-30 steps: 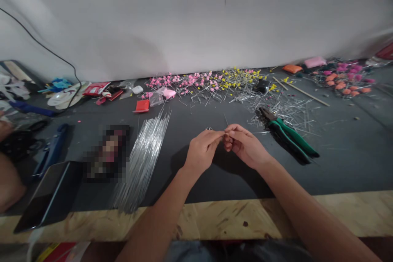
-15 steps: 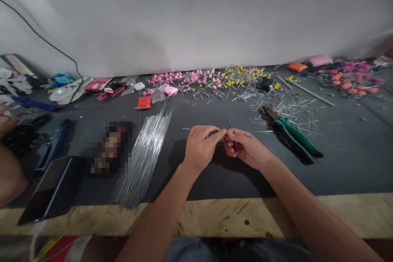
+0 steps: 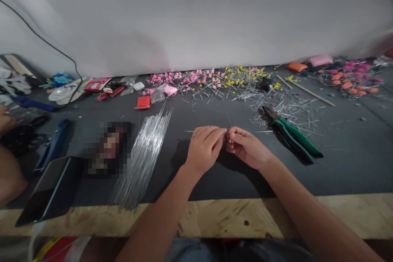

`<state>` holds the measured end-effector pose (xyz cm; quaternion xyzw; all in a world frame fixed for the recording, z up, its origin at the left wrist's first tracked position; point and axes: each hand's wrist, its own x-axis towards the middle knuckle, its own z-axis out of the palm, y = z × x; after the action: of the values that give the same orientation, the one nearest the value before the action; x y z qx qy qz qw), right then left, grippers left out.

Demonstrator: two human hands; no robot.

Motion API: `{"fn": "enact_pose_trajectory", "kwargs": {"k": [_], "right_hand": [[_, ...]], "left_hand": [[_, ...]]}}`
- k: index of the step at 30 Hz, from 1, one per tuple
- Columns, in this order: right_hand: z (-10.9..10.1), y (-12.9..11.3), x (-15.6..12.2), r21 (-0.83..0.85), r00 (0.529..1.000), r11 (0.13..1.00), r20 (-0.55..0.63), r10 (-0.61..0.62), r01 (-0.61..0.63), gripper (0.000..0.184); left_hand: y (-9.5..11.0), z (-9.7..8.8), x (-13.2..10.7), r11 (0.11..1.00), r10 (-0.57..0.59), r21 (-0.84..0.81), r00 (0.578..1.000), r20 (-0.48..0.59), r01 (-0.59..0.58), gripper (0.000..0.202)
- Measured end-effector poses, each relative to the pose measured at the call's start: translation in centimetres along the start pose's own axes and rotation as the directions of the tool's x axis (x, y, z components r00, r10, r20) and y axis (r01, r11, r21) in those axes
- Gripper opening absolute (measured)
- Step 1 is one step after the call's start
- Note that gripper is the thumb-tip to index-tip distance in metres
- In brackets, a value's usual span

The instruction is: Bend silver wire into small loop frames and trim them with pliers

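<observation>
My left hand and my right hand meet above the dark tabletop, fingertips pinched together. A thin metal wire sticks up from between them. Another thin silvery end pokes out left of my left hand; whether it belongs to the same piece is hidden by the fingers. Both hands are closed on the wire. To their left lies a bundle of straight metal wires. Pliers with green and black handles rest to the right, by a pile of short wire pieces.
Along the wall lie wires with pink tips and yellow tips. Orange and magenta ones sit far right. A phone, a blue-handled tool and a blurred-out item are at left, near another person's arm.
My left hand has shifted slightly right, its fingers folding closer over the wire at my right fingertips. My right hand's fingers have moved a little; the things on the table stay put.
</observation>
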<state>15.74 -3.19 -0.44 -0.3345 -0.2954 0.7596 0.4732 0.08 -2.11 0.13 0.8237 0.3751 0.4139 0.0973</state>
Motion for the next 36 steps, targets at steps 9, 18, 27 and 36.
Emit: {"fn": "enact_pose_trajectory", "kwargs": {"k": [9, 18, 27, 36], "right_hand": [[-0.2, -0.2, 0.1, 0.036, 0.988, 0.994, 0.112, 0.103, -0.108, 0.010], [-0.8, -0.8, 0.0, 0.031, 0.964, 0.971, 0.127, 0.232, -0.238, 0.011], [-1.0, -1.3, -0.2, 0.000, 0.951, 0.959, 0.127, 0.282, -0.285, 0.010], [-0.7, -1.0, 0.0, 0.004, 0.965, 0.968, 0.085, 0.249, -0.251, 0.010]], "left_hand": [[-0.5, 0.0, -0.2, 0.996, 0.087, 0.038, 0.995, -0.040, -0.085, 0.019], [-0.5, -0.1, -0.1, 0.994, 0.101, 0.042, 0.995, 0.005, -0.101, 0.017], [-0.5, 0.0, -0.2, 0.995, 0.088, 0.037, 0.995, 0.052, -0.090, 0.017], [-0.6, 0.2, -0.3, 0.999, 0.025, 0.045, 0.999, 0.026, -0.026, 0.016]]}}
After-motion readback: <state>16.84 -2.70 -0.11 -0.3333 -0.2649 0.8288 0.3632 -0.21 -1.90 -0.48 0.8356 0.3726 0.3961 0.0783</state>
